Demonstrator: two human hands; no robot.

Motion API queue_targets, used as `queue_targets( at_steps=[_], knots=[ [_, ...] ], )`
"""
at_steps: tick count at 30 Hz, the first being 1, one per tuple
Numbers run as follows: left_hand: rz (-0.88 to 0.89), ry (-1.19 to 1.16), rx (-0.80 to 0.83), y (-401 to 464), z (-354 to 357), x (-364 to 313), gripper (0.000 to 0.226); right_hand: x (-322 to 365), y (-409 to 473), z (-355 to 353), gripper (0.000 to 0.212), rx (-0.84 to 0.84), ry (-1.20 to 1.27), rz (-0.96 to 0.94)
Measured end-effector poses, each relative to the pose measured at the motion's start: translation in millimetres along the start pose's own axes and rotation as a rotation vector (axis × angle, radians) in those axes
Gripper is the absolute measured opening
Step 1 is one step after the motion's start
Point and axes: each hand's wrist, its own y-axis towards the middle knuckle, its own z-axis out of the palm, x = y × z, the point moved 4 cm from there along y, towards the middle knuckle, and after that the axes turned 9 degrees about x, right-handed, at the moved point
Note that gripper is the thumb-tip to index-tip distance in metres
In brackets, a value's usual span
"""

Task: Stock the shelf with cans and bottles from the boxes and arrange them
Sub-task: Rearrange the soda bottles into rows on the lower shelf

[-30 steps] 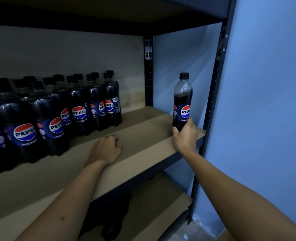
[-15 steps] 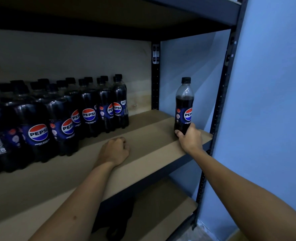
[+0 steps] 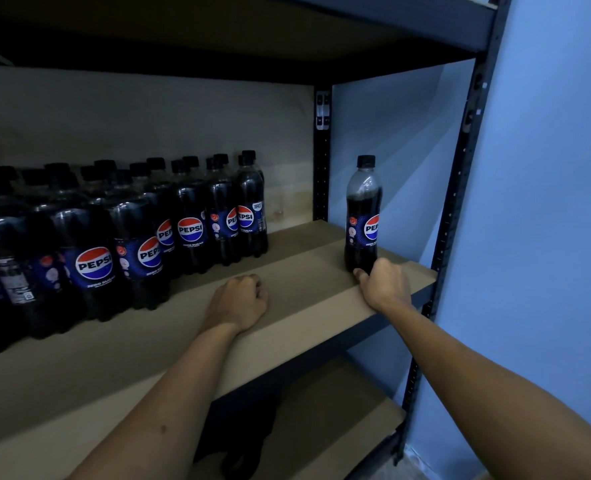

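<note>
A lone bottle [image 3: 363,216] stands upright at the shelf's [image 3: 301,296] right front corner; the right hand [image 3: 386,284] curls round its base. The left hand [image 3: 240,301], a closed, empty fist, rests mid-shelf, right of the bottle rows [image 3: 131,237]

Two bare, sleeveless forearms [image 3: 169,393]

Shelf [image 3: 304,271] carries Pepsi bottles [image 3: 190,220], upright.
</note>
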Motion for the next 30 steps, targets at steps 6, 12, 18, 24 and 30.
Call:
queue_targets(
  at_steps=[6, 12, 18, 24, 30],
  knots=[
    [0.001, 0.002, -0.006, 0, 0, -1, 0.029, 1, -10, 0, 0.032, -0.115, 0.053, -0.022],
    [-0.009, 0.003, -0.04, 3, -1, -1, 0.029, 31, -37, 13, 0.039, -0.147, -0.052, -0.182],
    [-0.053, 0.048, -0.031, 1, -10, 29, 0.03, 82, -29, 45, 0.038, 0.261, -0.006, -0.318],
    [-0.087, 0.064, -0.071, -37, -35, 78, 0.024, 137, -34, 90, 0.02, 0.348, 0.189, -0.343],
    [-0.265, -0.159, -0.275, -94, -58, 117, 0.014, 177, -67, 121, 0.017, 0.386, 0.409, -0.357]
  ],
)
